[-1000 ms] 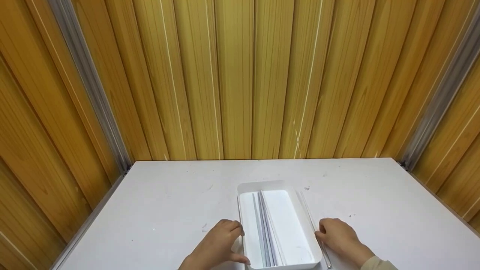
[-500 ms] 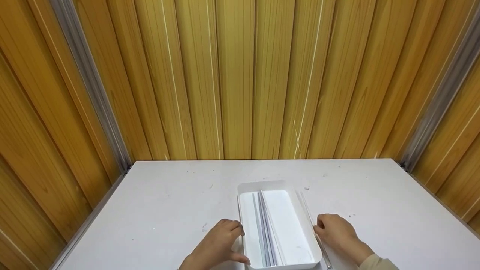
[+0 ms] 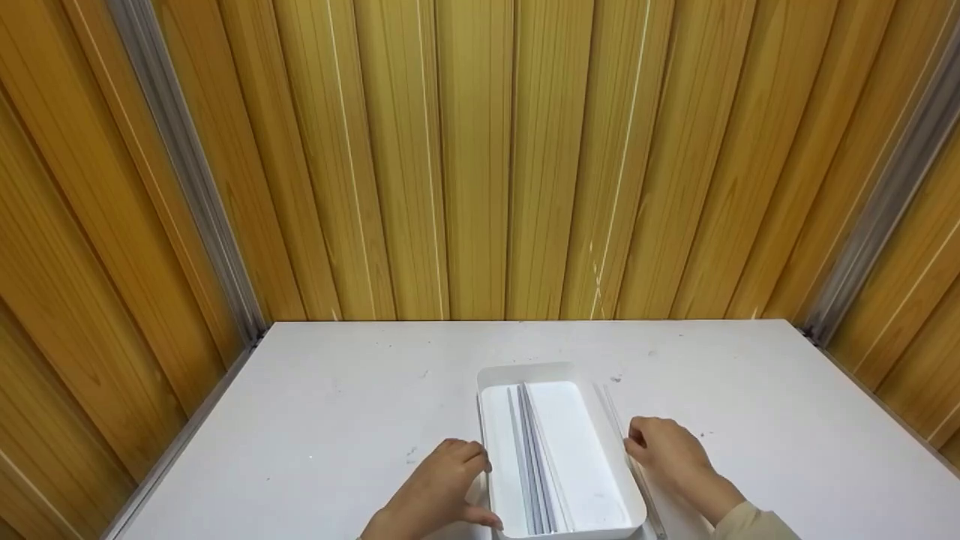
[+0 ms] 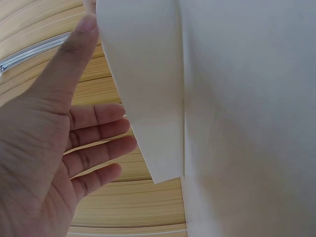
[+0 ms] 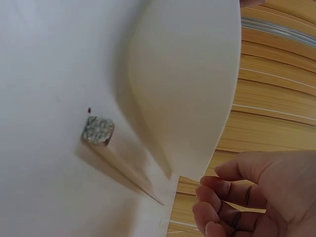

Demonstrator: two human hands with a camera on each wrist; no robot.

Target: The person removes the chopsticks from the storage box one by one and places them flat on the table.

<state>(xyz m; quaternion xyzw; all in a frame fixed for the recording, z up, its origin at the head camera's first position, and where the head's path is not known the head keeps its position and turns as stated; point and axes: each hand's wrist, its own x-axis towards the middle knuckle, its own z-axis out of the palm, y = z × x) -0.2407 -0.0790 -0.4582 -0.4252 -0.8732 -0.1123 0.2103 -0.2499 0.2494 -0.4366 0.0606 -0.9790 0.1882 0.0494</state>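
1. Your white tray (image 3: 587, 465) lies on the table (image 3: 360, 390) roughly midway between the left and right edges, well short of the far edge; its long sides run away from you.
2. A group of slender rods (image 3: 535, 472) lies inside the tray, in its left half. Their far ends gather near the tray's far wall and their near ends fan out slightly toward its near wall; the tones range from grey to pale and whitish.
3. A lone rod (image 5: 126, 160) lies on the table just outside the tray's right wall, nearly parallel to it. Your right wrist view shows its near end as a squarish, speckled silvery face.
4. Your left hand (image 3: 439, 484) is spread at the tray's left wall, fingers extended and apart. The fingertips meet the outside of that wall, while the thumb reaches the near left corner; the hand is not closed round anything.
5. Your right hand (image 3: 675, 454), below a light sleeve (image 3: 750, 523), is above the table beside the tray's right wall and the lone rod. Its fingers are loosely bent, the thumb close to the forefinger, with nothing seen between them; whether they touch rim or rod cannot be told.
6. Wood-patterned panels (image 3: 480, 165) rise behind the table's far edge, with metal posts (image 3: 187, 157) near both far corners.
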